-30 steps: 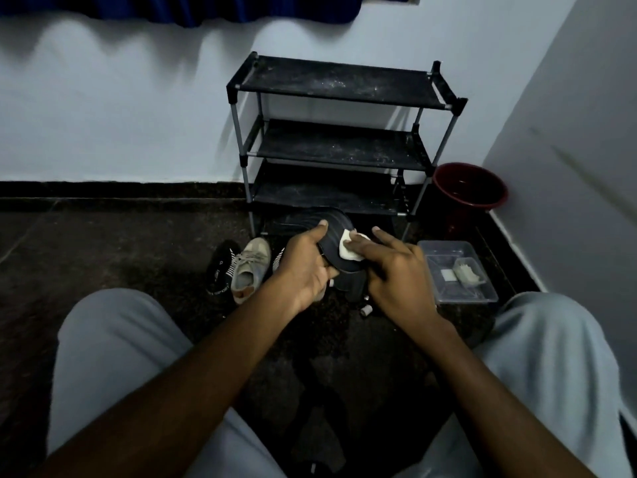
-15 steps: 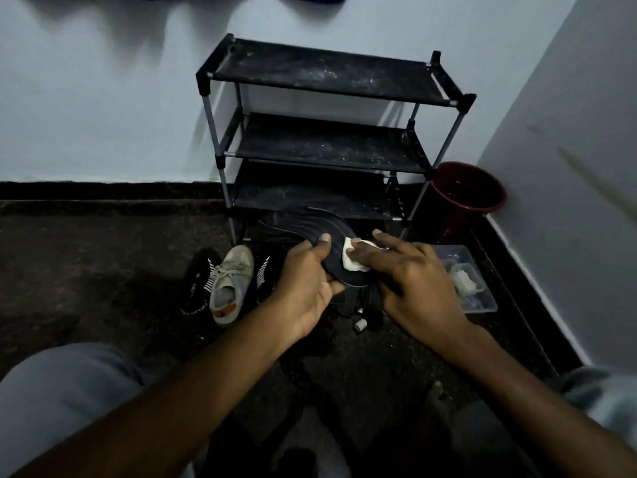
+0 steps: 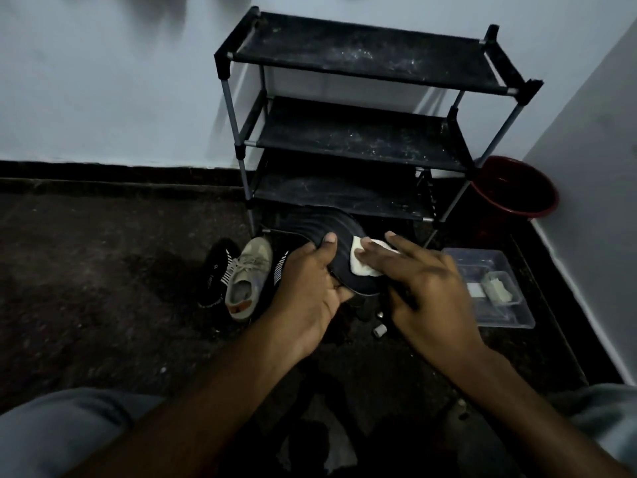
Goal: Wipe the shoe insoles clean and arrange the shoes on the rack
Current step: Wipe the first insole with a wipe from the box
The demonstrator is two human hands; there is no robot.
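left hand [image 3: 306, 291] grips dark shoe [image 3: 339, 244], fingers curled round it, thumb on top, held just near side of rack [image 3: 362, 139] bottom shelf; right hand [image 3: 424, 281] fingers straight, pressing wipe [image 3: 360, 267] on it; beige shoe [image 3: 248, 277] on floor left

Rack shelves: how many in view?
3: top shelf, middle shelf below it, bottom shelf near the floor. A lower one could be hidden behind the insole.
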